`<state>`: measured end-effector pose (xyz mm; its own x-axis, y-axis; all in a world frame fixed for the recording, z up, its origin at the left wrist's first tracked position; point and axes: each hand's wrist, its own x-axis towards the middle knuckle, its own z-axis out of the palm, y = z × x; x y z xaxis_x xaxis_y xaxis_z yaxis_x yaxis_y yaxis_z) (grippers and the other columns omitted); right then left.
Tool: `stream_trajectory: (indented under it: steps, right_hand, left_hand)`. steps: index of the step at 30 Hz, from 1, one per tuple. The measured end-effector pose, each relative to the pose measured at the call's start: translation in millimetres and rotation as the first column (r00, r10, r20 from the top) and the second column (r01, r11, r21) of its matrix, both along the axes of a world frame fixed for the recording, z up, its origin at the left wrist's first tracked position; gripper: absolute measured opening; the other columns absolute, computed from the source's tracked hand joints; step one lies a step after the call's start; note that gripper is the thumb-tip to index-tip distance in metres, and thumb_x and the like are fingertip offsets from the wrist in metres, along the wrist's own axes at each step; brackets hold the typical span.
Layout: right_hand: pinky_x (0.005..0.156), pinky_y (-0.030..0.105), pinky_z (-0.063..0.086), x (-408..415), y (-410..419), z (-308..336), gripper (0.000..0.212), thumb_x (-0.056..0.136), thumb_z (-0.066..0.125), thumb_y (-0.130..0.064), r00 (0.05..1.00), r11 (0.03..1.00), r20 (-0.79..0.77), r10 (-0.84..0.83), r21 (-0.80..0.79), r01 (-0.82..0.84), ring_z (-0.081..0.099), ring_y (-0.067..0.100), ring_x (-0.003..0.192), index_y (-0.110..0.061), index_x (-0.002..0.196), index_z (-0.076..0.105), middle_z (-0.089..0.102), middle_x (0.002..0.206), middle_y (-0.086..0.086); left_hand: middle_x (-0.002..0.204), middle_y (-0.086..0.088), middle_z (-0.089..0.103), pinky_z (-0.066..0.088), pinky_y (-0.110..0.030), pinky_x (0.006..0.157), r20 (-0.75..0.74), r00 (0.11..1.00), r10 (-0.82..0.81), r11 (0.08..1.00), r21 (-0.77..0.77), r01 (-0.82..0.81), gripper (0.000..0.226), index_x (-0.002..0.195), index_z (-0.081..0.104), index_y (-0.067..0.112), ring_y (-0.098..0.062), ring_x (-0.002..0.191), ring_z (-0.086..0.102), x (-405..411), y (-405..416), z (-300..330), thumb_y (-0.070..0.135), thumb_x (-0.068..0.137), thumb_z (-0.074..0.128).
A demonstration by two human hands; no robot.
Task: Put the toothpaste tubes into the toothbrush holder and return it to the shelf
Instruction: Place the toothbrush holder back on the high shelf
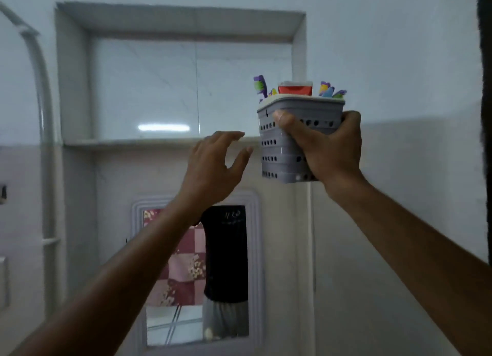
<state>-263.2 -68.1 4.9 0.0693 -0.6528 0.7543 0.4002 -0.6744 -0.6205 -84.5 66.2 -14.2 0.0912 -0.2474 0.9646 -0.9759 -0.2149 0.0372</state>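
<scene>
Toothbrush holder (pixel 282 153), grey, toothpaste tube (pixel 295 88) already inside among brushes: clasped in right hand (pixel 330 147), raised beside the shelf (pixel 159 142), not yet set down; left hand (pixel 213 166) open, empty, just beside it

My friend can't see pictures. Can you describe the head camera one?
A right hand holds up a grey holder with toothbrushes and a red toothpaste tube, near a wall shelf. The left hand is open beside it.
</scene>
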Motion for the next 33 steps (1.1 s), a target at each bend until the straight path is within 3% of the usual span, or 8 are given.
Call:
stream_trajectory:
  steps: [5,9,11,16,23,26,29,33]
  right_hand:
    - [0.086,0.043,0.066,21.0,-2.8,54.3,0.102,0.047,0.090,-0.084,0.998,0.998,0.033,-0.062,-0.002,0.062,0.071,0.012,0.102,-0.023,0.118,0.050,0.065,0.114,-0.008]
    - [0.087,0.044,0.064,43.3,-5.3,73.2,0.104,0.044,0.085,-0.089,0.993,0.993,0.028,-0.115,0.004,0.115,0.071,0.015,0.101,-0.022,0.116,0.050,0.066,0.113,-0.007]
    - [0.087,0.043,0.062,54.6,-9.4,76.9,0.105,0.044,0.083,-0.089,0.989,0.989,0.030,-0.145,0.005,0.145,0.070,0.018,0.103,-0.020,0.116,0.050,0.064,0.113,-0.006]
    - [0.073,0.029,0.047,84.7,-22.5,84.6,0.102,0.053,0.086,-0.086,0.981,0.981,0.038,-0.191,-0.035,0.193,0.064,0.019,0.108,-0.020,0.121,0.048,0.058,0.116,-0.005]
    - [0.081,0.031,0.056,123.9,-50.7,85.0,0.107,0.063,0.086,-0.085,0.984,0.983,-0.082,-0.160,-0.100,0.152,0.065,0.017,0.111,-0.018,0.137,0.049,0.057,0.122,-0.003]
    - [0.082,0.038,0.065,135.6,-55.3,86.6,0.115,0.054,0.074,-0.101,0.977,0.981,-0.112,-0.184,-0.087,0.175,0.070,0.016,0.104,-0.020,0.134,0.053,0.065,0.117,-0.005]
    - [0.093,0.045,0.063,145.7,-57.7,78.3,0.120,0.060,0.071,-0.099,0.960,0.974,-0.179,-0.217,-0.100,0.201,0.067,0.024,0.115,-0.017,0.143,0.046,0.064,0.129,0.002]
    - [0.112,0.053,0.050,155.8,-64.0,63.0,0.119,0.082,0.071,-0.085,0.935,0.961,-0.268,-0.233,-0.212,0.179,0.049,0.036,0.141,-0.012,0.163,0.023,0.043,0.155,0.014]
  left_hand:
    - [0.144,-0.001,0.066,0.033,-0.057,0.123,0.049,0.981,0.189,0.981,-0.056,-0.187,0.050,0.142,0.064,0.024,-0.028,0.138,0.058,35.8,-25.7,41.1,0.055,0.107,0.049]
    - [0.160,0.001,0.052,0.008,-0.059,0.132,0.001,0.954,0.301,0.951,0.067,-0.300,0.060,0.154,0.052,0.030,-0.025,0.156,0.039,76.3,-40.8,33.5,0.065,0.107,0.036]
    - [0.168,0.000,0.043,0.002,-0.057,0.133,0.069,0.922,0.380,0.918,0.095,-0.385,0.063,0.159,0.043,0.033,-0.027,0.160,0.031,93.9,-44.1,22.5,0.067,0.107,0.030]
    - [0.173,0.002,0.035,0.002,-0.055,0.133,0.112,0.903,0.414,0.908,0.008,-0.418,0.062,0.163,0.038,0.037,-0.026,0.162,0.028,102.9,-50.8,16.4,0.065,0.108,0.032]
    - [0.173,0.005,0.036,0.001,-0.052,0.133,0.099,0.907,0.409,0.912,-0.010,-0.410,0.065,0.165,0.036,0.039,-0.023,0.161,0.029,104.5,-52.0,14.6,0.068,0.107,0.031]
    - [0.172,0.007,0.037,0.000,-0.050,0.133,0.083,0.912,0.402,0.916,-0.020,-0.402,0.064,0.164,0.037,0.040,-0.021,0.161,0.029,103.7,-52.8,14.1,0.069,0.108,0.028]
    - [0.169,0.007,0.042,0.002,-0.049,0.134,0.092,0.909,0.406,0.914,-0.050,-0.403,0.059,0.162,0.042,0.038,-0.019,0.159,0.033,104.7,-53.5,13.7,0.063,0.111,0.029]
    - [0.167,0.007,0.046,0.006,-0.051,0.133,0.103,0.905,0.413,0.910,-0.077,-0.407,0.054,0.160,0.047,0.037,-0.020,0.160,0.033,106.6,-56.4,12.8,0.058,0.113,0.030]
